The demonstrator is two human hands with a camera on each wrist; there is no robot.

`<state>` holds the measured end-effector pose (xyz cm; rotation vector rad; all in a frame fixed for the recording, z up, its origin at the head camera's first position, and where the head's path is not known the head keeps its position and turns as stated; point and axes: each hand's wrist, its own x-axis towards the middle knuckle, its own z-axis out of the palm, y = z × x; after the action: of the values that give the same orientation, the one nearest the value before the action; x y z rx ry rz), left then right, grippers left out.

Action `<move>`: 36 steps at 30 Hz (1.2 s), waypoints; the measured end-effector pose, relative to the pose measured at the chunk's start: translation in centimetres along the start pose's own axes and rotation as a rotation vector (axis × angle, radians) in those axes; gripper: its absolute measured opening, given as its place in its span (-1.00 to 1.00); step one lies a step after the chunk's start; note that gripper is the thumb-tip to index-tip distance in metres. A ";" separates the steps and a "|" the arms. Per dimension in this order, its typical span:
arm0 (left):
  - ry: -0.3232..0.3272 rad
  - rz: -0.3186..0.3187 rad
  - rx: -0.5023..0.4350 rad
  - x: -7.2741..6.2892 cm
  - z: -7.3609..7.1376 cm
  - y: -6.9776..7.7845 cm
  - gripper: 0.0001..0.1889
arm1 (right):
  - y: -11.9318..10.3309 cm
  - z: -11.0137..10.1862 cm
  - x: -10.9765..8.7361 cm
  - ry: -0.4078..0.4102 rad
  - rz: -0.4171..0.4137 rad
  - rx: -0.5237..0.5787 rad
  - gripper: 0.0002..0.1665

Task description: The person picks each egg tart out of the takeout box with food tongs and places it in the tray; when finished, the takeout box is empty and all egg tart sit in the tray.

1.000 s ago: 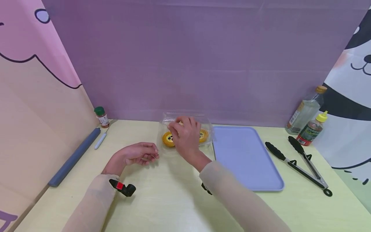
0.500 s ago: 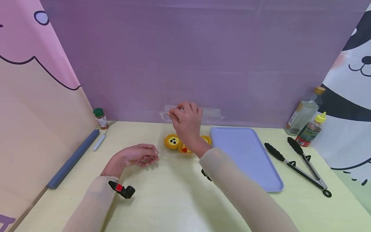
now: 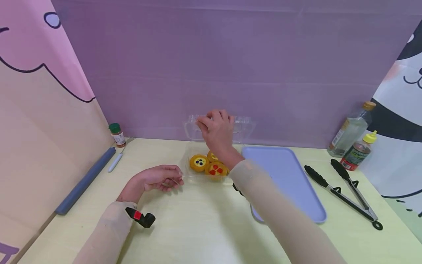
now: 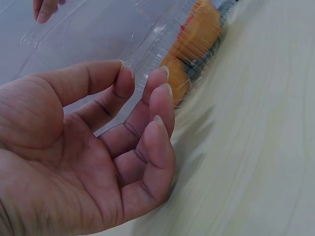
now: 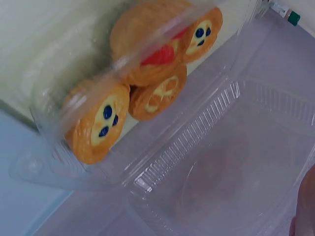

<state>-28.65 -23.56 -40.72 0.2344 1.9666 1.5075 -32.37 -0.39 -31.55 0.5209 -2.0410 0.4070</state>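
Observation:
A clear plastic clamshell container [image 3: 194,178] stands on the table near the back wall, its hinged lid [image 5: 231,157] raised. Inside lie several small tarts, among them a blueberry-topped tart [image 3: 199,162] and a red-topped tart [image 3: 216,169]. My right hand [image 3: 217,134] holds the lid up at its upper edge; its fingertips are partly hidden in the head view. With thumb and index fingertip, my left hand [image 4: 113,147] pinches the near left corner of the container's base, the other fingers loosely bent.
Right of the container lies a blue-purple tray [image 3: 293,183], partly under the right sleeve. Black-handled tongs [image 3: 349,198], a glass bottle [image 3: 349,132] and a yellow-capped bottle [image 3: 359,152] are farther right. On the left are a blue rod [image 3: 85,181], a white-handled utensil [image 3: 115,162] and a green-capped jar [image 3: 117,135].
My right hand has moved up and back with the lid, which has swung from low over the tarts to standing against the wall. The tarts are now uncovered. My left hand stays at the corner.

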 end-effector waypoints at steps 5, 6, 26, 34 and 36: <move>0.010 -0.005 -0.006 0.0 0.2 0.0 -0.77 | 0.8 0.0 0.9 -0.011 0.011 -0.019 -0.82; 0.010 -0.003 -0.003 0.0 0.2 0.1 -0.77 | 0.9 -0.1 1.1 -0.023 0.016 -0.016 -0.82; 0.018 -0.018 0.013 -0.4 0.0 0.7 -0.77 | 6.2 -2.9 2.8 -0.189 0.309 0.163 -0.58; 0.033 -0.017 0.011 -0.4 0.3 0.6 -0.65 | 10.1 -2.8 -0.7 -0.244 0.482 0.354 -0.46; 0.037 -0.019 0.014 -0.4 0.3 0.5 -0.63 | 11.1 -2.8 -1.5 -0.267 0.543 0.383 -0.42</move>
<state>-28.30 -23.31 -40.15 0.1943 2.0033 1.4970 -35.40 10.72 -32.34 0.2415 -2.3652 1.1192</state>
